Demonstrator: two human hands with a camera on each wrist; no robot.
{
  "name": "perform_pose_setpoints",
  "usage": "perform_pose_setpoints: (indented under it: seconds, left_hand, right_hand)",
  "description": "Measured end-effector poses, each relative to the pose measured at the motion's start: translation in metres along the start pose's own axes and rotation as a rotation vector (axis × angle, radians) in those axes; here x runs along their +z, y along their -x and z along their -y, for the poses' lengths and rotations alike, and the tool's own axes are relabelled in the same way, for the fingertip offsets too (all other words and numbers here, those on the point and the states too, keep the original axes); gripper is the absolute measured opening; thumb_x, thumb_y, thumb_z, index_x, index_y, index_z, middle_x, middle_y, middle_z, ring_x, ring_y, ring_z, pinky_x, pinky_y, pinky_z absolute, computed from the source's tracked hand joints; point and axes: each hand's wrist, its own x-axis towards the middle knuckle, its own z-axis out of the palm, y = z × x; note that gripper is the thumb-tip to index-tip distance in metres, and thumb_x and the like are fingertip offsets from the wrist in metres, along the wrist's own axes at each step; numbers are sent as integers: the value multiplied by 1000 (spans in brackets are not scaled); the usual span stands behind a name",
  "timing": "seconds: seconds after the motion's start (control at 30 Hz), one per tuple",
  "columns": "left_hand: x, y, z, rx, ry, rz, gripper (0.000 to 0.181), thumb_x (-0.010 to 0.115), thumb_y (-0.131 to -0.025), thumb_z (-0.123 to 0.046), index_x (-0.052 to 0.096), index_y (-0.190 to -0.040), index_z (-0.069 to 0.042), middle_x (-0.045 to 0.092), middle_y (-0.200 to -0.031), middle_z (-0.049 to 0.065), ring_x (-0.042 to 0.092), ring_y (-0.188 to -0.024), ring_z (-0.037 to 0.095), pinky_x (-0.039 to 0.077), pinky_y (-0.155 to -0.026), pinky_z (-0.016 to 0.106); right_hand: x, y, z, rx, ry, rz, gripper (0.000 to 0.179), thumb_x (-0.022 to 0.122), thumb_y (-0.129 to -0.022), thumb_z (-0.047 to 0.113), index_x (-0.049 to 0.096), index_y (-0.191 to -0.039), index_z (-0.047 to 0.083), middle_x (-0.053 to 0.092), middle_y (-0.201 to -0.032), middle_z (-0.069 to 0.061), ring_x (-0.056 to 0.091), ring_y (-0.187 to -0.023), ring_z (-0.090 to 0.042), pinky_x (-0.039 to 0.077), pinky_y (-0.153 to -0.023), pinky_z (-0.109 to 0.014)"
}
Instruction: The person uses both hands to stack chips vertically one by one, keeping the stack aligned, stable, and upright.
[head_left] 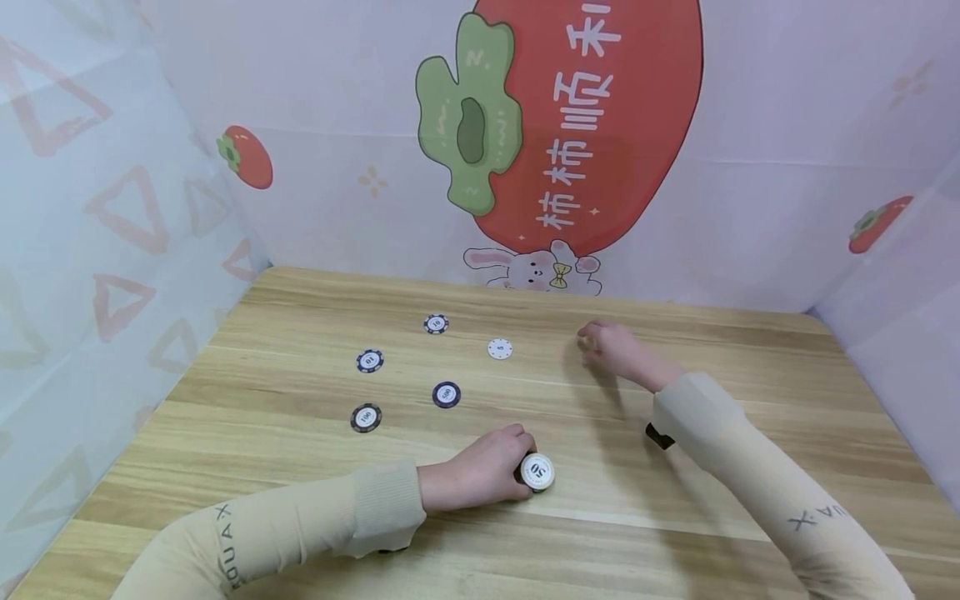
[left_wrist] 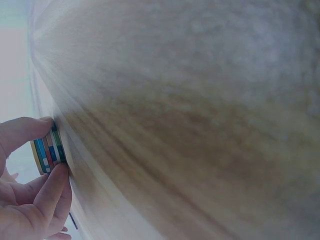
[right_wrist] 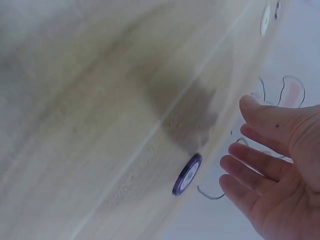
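Observation:
In the head view my left hand [head_left: 487, 468] grips a stack of poker chips [head_left: 537, 472] at the front middle of the table, a white 50 chip on top. Thumb and fingers pinch its sides in the left wrist view, where the stack [left_wrist: 50, 150] shows several coloured edges. My right hand [head_left: 618, 348] is over the back of the table, right of a white chip [head_left: 500, 348], fingers apart and loosely bent. In the right wrist view that hand [right_wrist: 275, 165] holds nothing. A purple-edged chip [right_wrist: 187, 175] lies on the wood beside its fingertips, hidden in the head view.
Left of the hands, flat on the wooden table [head_left: 247, 433], lie two blue-edged 10 chips [head_left: 437, 323], a dark purple 500 chip [head_left: 447, 394] and a black 100 chip [head_left: 366, 417]. A printed sheet [head_left: 345, 217] with persimmon drawings stands behind the table.

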Motion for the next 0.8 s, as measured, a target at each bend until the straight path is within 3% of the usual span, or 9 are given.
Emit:
perform_pose_setpoints:
  seconds: [0.23,0.37,0.8]
  left_hand:
    - [0,0,0,-6,4,3,32,77,-67,-18,59,-92,-9,50,-84,-6,47,-74,3,42,-69,15]
    - [0,0,0,-9,6,1,32,77,-67,-18,59,-92,-9,50,-84,-6,47,-74,3,42,-69,15]
    - [0,0,1,-2,9,-3,32,77,-67,-18,59,-92,-9,50,-84,-6,47,-73,2,42,-68,15]
  right_hand:
    - [-5,-9,-7,151,-8,89,38,60,-84,6,52,-117,-10,49,-122,-28,45,-114,-41,37,-95,-48]
    - [-4,-13,-12,190,25,104,38,58,-84,3,52,-119,-10,49,-123,-28,42,-118,-40,34,-98,-48]
    - [-1,-13,-26,220,44,82,32,54,-86,1,53,-115,-11,50,-117,-30,46,-111,-43,36,-95,-50]
